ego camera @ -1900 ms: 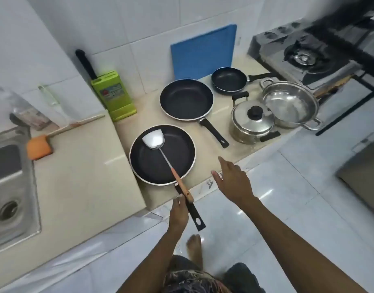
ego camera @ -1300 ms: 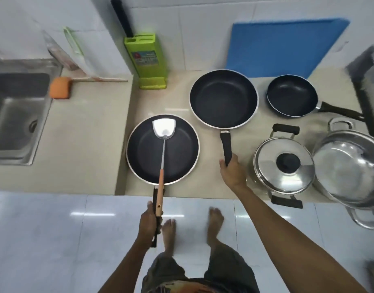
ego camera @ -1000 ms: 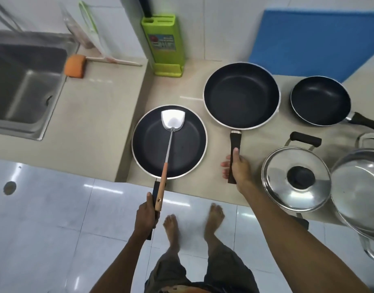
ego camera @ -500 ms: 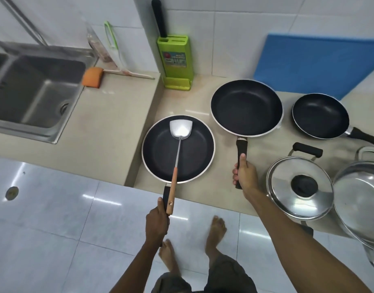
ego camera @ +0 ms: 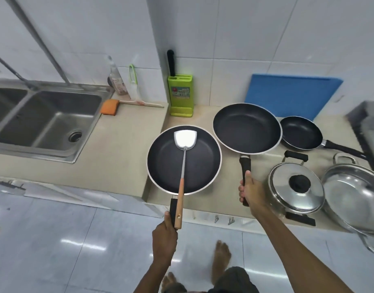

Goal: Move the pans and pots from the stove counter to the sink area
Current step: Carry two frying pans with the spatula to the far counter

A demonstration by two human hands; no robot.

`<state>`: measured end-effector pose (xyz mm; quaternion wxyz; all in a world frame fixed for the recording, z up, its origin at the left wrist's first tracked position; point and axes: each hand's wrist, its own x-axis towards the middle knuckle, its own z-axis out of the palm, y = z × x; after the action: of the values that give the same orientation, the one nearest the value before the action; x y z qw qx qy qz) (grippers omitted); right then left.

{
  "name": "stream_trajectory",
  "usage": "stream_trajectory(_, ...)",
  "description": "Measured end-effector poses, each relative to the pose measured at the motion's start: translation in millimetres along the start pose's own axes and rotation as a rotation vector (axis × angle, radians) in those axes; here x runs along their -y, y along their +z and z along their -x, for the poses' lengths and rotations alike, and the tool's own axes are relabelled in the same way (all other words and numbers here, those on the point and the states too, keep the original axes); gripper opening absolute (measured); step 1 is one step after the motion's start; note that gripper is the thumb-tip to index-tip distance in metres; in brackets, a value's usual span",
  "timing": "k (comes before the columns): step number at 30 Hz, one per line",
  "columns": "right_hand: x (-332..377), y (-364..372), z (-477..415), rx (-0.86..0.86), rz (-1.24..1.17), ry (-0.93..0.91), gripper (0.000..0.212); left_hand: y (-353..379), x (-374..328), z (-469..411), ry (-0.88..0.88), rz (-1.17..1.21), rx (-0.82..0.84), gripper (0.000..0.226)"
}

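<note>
Your left hand (ego camera: 164, 237) is wrapped around the handle of the near frying pan (ego camera: 198, 163), right of the sink (ego camera: 44, 121); a steel spatula (ego camera: 183, 163) lies in it. Your right hand (ego camera: 252, 192) is wrapped around the handle of the second frying pan (ego camera: 246, 127), empty, farther right. The lidded pot (ego camera: 296, 187) hides its contents. The steel wok (ego camera: 355, 197) is cut off at the edge.

Spatula (ego camera: 183, 157) in pan (ego camera: 167, 166), sink (ego camera: 44, 121) leftward

No legible text anywhere.
</note>
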<state>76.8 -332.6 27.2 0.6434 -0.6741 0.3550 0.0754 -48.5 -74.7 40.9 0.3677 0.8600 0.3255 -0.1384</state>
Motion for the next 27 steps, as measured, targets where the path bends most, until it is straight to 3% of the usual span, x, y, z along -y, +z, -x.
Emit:
stream_trajectory(2, 5.0, 7.1, 24.3, -0.005, -0.001, -0.040, 0.052, -20.8, 9.3, -1.1, 0.013, 0.057, -0.004, 0.055)
stream_trajectory(4, 12.6, 17.3, 49.3, -0.007, 0.000, -0.071, 0.053, -42.8, 17.2, -1.5, 0.078, 0.032, 0.000, 0.044)
stream_trajectory(9, 34.5, 67.9, 123.0, 0.036, 0.021, -0.169, 0.052, -111.1, 49.2, -13.0, 0.100, 0.147, -0.039, 0.040)
stream_trajectory(11, 40.7, 94.6, 153.5, 0.079, 0.045, -0.204, 0.052, -144.0, 65.1, -18.5, 0.047, 0.220, -0.090, 0.053)
stream_trajectory(13, 46.3, 124.7, 182.3, 0.142, 0.059, -0.236, 0.051, -179.4, 84.4, -24.2, 0.033, 0.253, -0.140, 0.056)
stream_trajectory(16, 51.4, 169.7, 220.3, 0.257, 0.061, -0.285, 0.050, -232.0, 114.0, -33.6, 0.042, 0.175, -0.204, 0.043)
stream_trajectory(22, 57.0, 286.2, 277.9, 0.509, 0.122, -0.338, 0.049, -338.7, 177.5, -57.4, -0.176, 0.341, -0.388, 0.059)
stream_trajectory(27, 61.9, 403.5, 309.0, 0.692, 0.232, -0.343, 0.052, -411.6, 219.3, -82.6, -0.265, 0.448, -0.521, 0.060)
